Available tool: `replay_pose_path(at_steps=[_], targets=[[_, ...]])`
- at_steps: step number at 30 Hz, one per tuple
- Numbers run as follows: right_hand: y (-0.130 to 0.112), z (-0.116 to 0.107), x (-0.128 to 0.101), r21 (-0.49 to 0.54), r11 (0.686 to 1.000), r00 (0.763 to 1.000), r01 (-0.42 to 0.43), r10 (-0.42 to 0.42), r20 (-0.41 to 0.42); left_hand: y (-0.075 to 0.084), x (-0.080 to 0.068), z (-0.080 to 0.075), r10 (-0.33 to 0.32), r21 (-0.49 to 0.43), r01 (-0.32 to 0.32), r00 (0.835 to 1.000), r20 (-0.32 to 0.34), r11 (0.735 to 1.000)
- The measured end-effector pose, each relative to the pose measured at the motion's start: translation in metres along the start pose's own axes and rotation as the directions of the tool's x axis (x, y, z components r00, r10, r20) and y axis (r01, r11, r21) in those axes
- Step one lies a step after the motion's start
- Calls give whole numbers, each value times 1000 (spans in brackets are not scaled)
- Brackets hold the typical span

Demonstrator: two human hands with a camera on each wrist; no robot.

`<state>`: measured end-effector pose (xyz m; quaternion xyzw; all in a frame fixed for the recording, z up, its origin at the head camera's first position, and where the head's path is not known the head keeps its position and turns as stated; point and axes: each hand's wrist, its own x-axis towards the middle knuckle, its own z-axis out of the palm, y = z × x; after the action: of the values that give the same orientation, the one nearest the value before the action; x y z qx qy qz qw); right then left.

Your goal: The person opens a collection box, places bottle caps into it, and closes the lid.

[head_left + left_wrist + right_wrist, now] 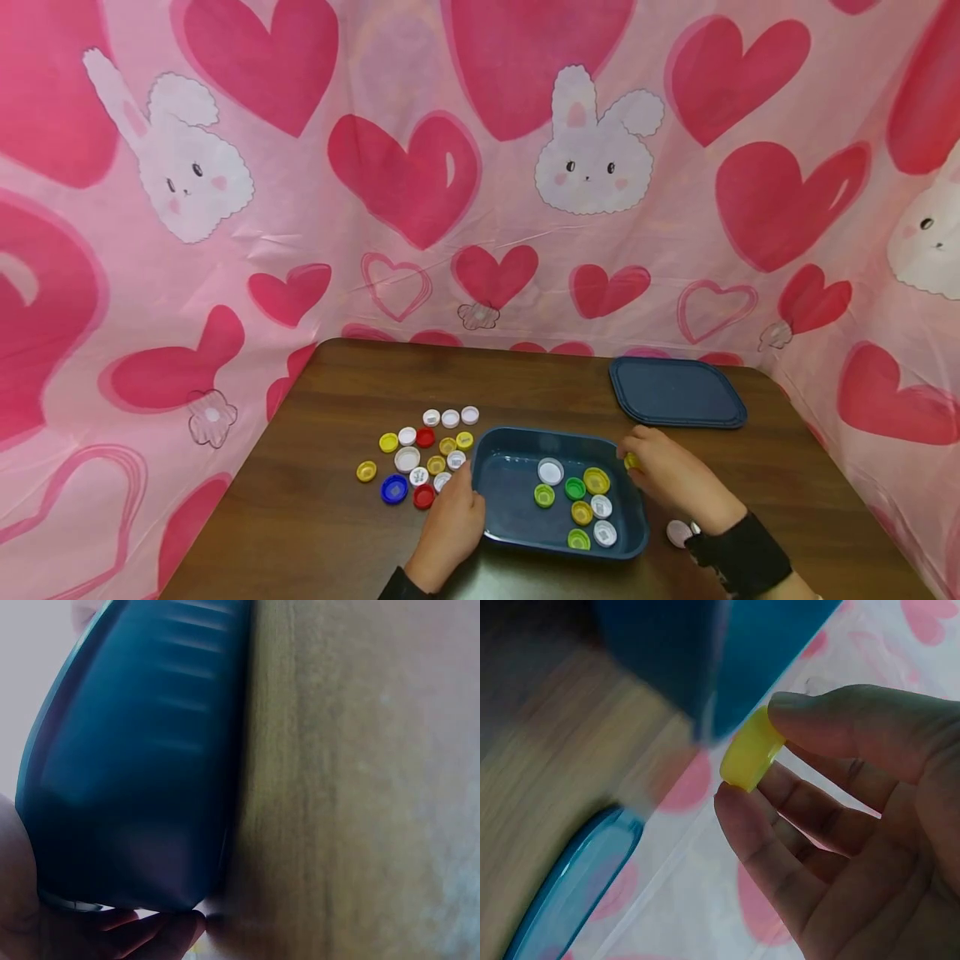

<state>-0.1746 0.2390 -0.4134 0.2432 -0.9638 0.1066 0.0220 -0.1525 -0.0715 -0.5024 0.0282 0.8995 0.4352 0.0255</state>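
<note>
A dark blue plastic container [517, 546] sits on the table with several bottle caps in its right half, among them a green cap [575, 488] and a white cap [551, 472]. My left hand [455, 518] grips the container's left end; in the left wrist view its fingers [161, 934] curl against that end wall. At the right rim, my right hand [671, 471] pinches a yellow bottle cap [751, 750] between thumb and fingertip. Left of the container lie several loose caps, including a blue cap [393, 489] and a red cap [423, 497].
A flat dark blue lid [675, 392] lies at the table's back right. Beside my right wrist is a pale cap [678, 533], with another small white piece partly hidden by the wrist. Pink cloth [405, 208] with hearts and rabbits hangs around the wooden table [300, 500].
</note>
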Motion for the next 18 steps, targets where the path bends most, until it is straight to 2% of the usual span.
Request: replay_pose_path(at_steps=[8,18], targets=[[-28,4,24,45,995,988,86,-91,126,-1,1,0,1,7,-1,1000,4,1000],[-60,10,42,34,973,954,229,-231,190,1,0,0,-23,-1,23,1000,8,1000]])
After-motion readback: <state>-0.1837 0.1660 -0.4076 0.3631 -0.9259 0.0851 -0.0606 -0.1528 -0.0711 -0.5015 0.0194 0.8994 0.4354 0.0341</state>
